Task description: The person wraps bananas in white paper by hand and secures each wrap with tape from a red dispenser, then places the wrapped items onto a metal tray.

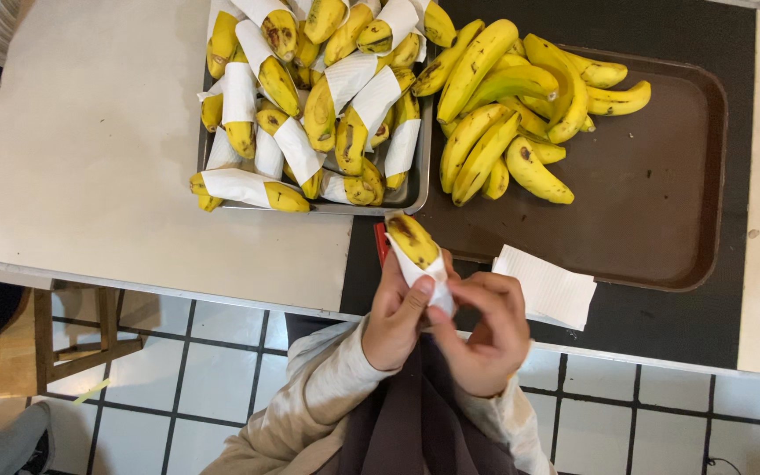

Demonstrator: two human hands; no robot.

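Both hands, left (395, 321) and right (484, 334), grasp one paper-wrapped banana (413, 242) at table edge, just below metal tray (417, 180) of wrapped bananas; napkins (547, 287) near right.

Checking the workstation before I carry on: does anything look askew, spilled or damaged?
One wrapped banana hangs over the front left edge of the overfilled metal tray. The banana in both hands has dark bruised patches. Nothing looks spilled.
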